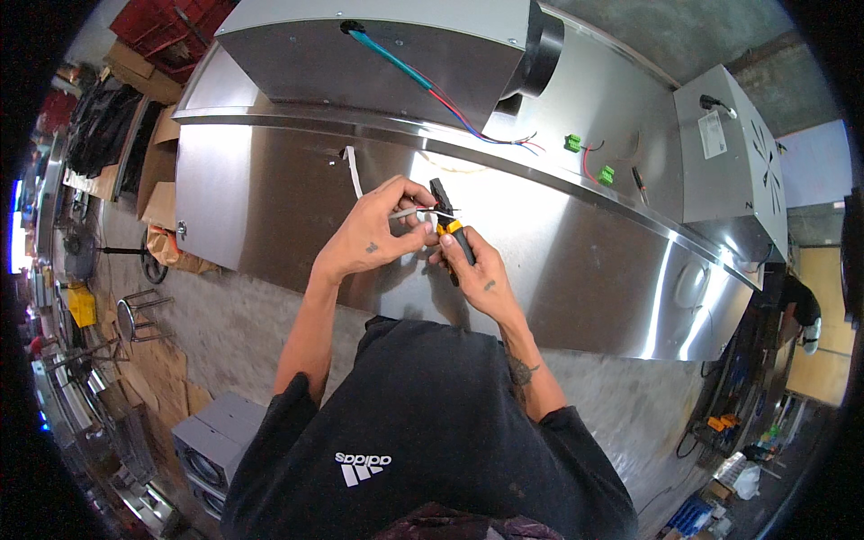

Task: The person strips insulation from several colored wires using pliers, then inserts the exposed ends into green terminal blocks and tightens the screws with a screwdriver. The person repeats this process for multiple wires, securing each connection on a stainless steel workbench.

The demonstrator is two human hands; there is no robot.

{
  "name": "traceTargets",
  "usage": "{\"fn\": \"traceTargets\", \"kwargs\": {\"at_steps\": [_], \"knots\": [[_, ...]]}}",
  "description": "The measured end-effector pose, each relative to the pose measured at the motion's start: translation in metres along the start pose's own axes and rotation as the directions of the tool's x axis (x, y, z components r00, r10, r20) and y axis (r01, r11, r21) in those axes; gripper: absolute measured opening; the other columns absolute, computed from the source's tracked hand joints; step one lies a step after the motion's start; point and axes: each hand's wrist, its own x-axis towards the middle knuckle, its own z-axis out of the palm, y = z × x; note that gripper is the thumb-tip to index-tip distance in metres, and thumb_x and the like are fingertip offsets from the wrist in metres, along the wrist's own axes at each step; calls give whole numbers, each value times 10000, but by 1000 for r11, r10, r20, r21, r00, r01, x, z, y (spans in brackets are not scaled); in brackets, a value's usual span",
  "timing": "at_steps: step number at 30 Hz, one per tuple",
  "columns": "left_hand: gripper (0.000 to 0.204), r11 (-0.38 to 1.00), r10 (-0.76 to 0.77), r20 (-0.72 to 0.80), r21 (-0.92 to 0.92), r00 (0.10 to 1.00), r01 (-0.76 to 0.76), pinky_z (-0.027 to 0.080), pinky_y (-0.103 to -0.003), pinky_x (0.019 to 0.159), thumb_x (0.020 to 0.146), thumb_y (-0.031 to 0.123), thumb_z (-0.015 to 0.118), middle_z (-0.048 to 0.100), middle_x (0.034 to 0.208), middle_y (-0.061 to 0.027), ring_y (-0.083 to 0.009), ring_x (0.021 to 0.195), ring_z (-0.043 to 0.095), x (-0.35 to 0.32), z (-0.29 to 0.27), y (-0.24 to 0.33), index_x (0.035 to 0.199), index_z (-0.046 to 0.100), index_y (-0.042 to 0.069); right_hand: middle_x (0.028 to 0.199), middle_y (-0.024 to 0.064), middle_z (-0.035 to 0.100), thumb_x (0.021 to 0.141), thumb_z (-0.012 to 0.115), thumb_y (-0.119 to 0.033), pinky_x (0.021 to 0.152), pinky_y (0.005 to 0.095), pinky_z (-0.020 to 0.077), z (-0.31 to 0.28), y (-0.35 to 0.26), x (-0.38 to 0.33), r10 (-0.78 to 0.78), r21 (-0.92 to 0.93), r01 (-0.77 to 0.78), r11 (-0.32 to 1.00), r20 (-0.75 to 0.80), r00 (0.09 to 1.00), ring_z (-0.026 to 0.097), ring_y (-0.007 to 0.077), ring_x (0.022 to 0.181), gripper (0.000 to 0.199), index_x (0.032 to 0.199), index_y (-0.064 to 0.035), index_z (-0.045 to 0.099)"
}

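Note:
My left hand (371,232) pinches the end of a pale cable, where thin wires stick out of the sheath. A white cable (353,171) comes out of a hole in the shiny metal panel (261,198) and runs down behind this hand. My right hand (481,274) is closed round pliers (463,243) with black and yellow handles. The dark jaws of the pliers point up and lie right at the cable's wires, beside my left fingertips. Whether the jaws grip a wire is too small to tell.
Above the panel sits a grey metal box (387,72) with red and blue wires (463,121) trailing out. Green connectors (606,175) and a screwdriver (639,179) lie to the right, near a vented box (733,162). A stool (135,315) stands left; another person (799,301) is far right.

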Motion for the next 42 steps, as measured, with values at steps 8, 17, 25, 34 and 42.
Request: {"fn": "traceTargets", "kwargs": {"at_steps": [8, 17, 25, 34, 42], "knots": [[234, 986, 141, -240, 127, 960, -112, 610, -293, 755, 956, 52, 774, 735, 1060, -86, -121, 915, 714, -3, 20, -13, 1178, 727, -7, 943, 85, 763, 1156, 569, -376, 752, 298, 554, 8, -11, -4, 14, 129, -14, 992, 4, 1000, 690, 118, 842, 419, 1205, 10, 722], [198, 908, -254, -246, -394, 936, 143, 605, -283, 822, 1028, 82, 758, 786, 978, -77, -90, 933, 727, -5, 32, -19, 1149, 724, -71, 1218, 171, 753, 1166, 521, -435, 1024, 363, 564, 12, -18, -2, 71, 358, -92, 929, 72, 995, 718, 193, 1112, 483, 1317, 10, 633], [154, 981, -83, -328, -193, 941, 19, 573, -258, 742, 998, 79, 780, 770, 933, -38, -61, 846, 691, -4, 34, -28, 1118, 759, -15, 1037, 147, 772, 1155, 549, -446, 807, 322, 554, 12, -21, -2, 37, -61, -39, 997, -36, 999, 696, 142, 928, 475, 1184, 14, 665], [147, 998, 1, -351, -65, 936, -25, 526, -250, 646, 979, 74, 789, 736, 874, -28, -49, 766, 647, -4, 33, -23, 1101, 766, -5, 900, 106, 744, 1153, 572, -388, 641, 292, 499, 15, -18, 0, -17, -133, 7, 991, -70, 997, 612, 90, 736, 426, 1132, 27, 666], [146, 999, 1, -351, -49, 936, -19, 540, -255, 650, 976, 70, 789, 751, 899, -38, -51, 766, 660, -2, 33, -21, 1091, 762, -16, 801, 175, 708, 1146, 568, -420, 636, 394, 510, 13, -26, 0, 3, -166, -16, 986, -76, 997, 647, 219, 681, 479, 1088, 52, 625]]}}
